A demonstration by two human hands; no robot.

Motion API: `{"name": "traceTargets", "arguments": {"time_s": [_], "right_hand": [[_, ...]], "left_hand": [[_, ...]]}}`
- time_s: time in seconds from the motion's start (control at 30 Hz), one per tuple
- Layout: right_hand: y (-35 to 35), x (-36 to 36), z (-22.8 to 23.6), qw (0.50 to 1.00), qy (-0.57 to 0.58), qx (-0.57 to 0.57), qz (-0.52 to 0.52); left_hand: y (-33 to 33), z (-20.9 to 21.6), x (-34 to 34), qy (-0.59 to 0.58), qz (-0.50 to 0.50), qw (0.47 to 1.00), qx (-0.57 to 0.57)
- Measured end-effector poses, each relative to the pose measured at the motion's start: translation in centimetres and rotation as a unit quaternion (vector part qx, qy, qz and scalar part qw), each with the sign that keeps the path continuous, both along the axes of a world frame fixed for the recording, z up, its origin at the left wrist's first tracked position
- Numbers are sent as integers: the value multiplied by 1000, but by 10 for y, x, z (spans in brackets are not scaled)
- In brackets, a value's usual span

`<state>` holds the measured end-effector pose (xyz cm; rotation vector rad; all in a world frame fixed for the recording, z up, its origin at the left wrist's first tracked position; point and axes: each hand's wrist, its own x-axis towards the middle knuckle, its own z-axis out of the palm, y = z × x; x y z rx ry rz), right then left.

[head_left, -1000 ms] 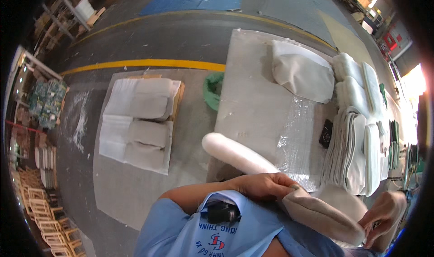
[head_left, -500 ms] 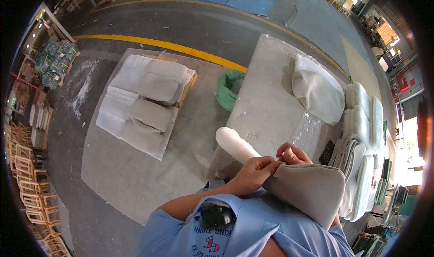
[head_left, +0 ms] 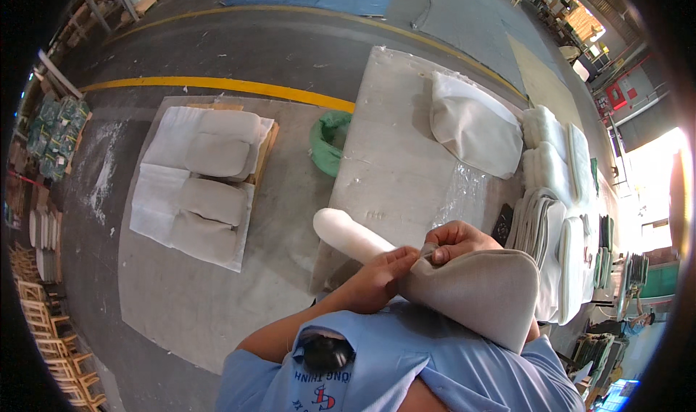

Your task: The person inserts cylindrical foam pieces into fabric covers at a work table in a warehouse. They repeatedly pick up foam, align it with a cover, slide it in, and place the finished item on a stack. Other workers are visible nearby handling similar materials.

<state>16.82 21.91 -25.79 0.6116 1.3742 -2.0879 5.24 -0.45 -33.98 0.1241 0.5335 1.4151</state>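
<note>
A grey-beige fabric-covered cushion [head_left: 478, 289] leans against my front, its corner turned toward the table. My left hand [head_left: 378, 275] is closed on the edge of its cover at that corner. Right beside it, my right hand [head_left: 458, 241] pinches the same corner from the far side, fingertips nearly meeting the left ones. Whatever small part of the cover lies between the fingers is hidden. Beyond my left hand, a white padded piece with a rounded end [head_left: 349, 232] sticks out over the table's near edge; its other end is out of sight behind the hand.
The grey-topped table [head_left: 391, 158] bears a beige fabric cover [head_left: 478, 133]. Stacked white pads [head_left: 547, 143] and folded covers [head_left: 533, 227] line its right side. A green bag [head_left: 330, 145] stands by its left edge. Finished-looking cushions [head_left: 217, 154] lie on white sheets further left.
The whole view has shifted, so the surroundings sit further left. Both hands remain at the cushion's corner; my right hand has closed in, its fingers now pressed onto the fabric.
</note>
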Motion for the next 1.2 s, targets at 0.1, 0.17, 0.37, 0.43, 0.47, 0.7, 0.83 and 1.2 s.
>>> {"name": "traceTargets", "arguments": {"time_s": [0.1,0.17,0.37,0.43,0.47,0.7,0.83,1.2], "right_hand": [[-16,-12,10,986,-39,116,-116],[-30,-33,25,964,-89,186,-169],[-27,-76,-24,920,167,353,16],[-35,-92,-38,870,251,422,42],[-25,-94,-64,864,262,425,66],[-48,-138,-86,889,306,318,123],[-38,-160,-102,853,362,343,152],[-42,-227,-265,786,611,92,32]], "left_hand": [[-6,0,-1,-30,-30,999,29],[-12,0,-1,-34,6,999,25],[-15,-8,-8,130,187,968,-105],[-17,-20,-12,200,263,933,-143],[-15,-24,-15,231,266,921,-164],[-32,-53,-48,563,333,692,-305],[-29,-50,-60,562,323,680,-342],[-41,-135,-81,426,392,737,-350]]}}
